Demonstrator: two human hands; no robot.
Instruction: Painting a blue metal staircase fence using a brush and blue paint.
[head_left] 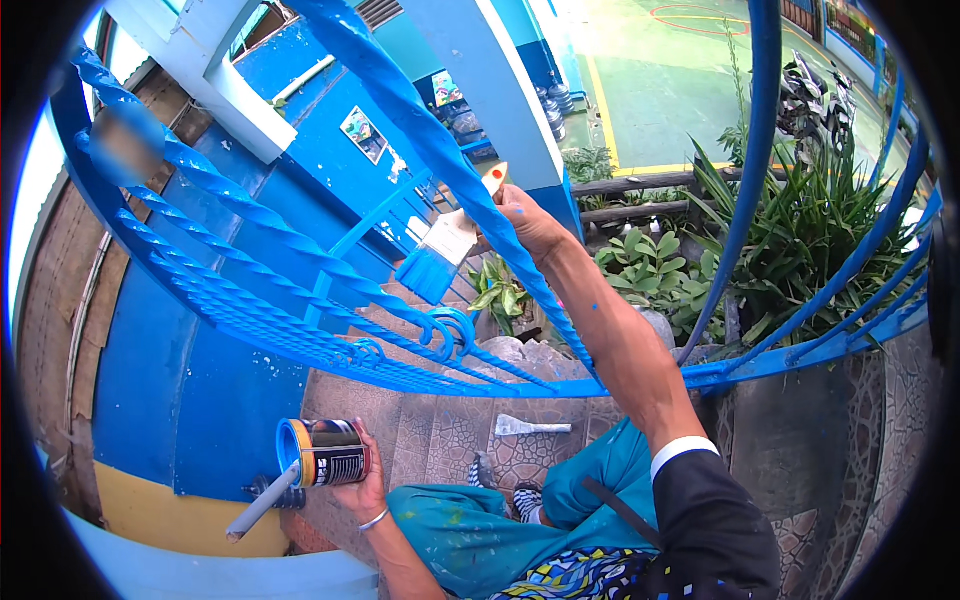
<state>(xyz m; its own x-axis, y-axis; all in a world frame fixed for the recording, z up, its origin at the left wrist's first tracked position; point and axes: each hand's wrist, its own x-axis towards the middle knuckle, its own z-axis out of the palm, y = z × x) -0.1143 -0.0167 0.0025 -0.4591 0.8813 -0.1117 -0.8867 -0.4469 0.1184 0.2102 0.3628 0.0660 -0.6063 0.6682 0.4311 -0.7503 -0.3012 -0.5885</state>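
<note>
My right hand is closed around the pale handle of a wide paintbrush, its bristles coated in bright blue. The hand and brush are up beside a thick twisted blue metal bar, which crosses in front of part of the handle. Whether the bristles touch any metal, I cannot tell. Lower left, my left hand grips a paint can by its side. The can is tipped on its side, its blue-rimmed mouth facing left. A paint-covered stick sticks out of that mouth.
Curved blue railing with twisted bars and scrolls spans the view. A flat-handled tool lies on the stone-patterned floor near my feet. Green plants grow beyond the railing at right. A blue wall stands at left.
</note>
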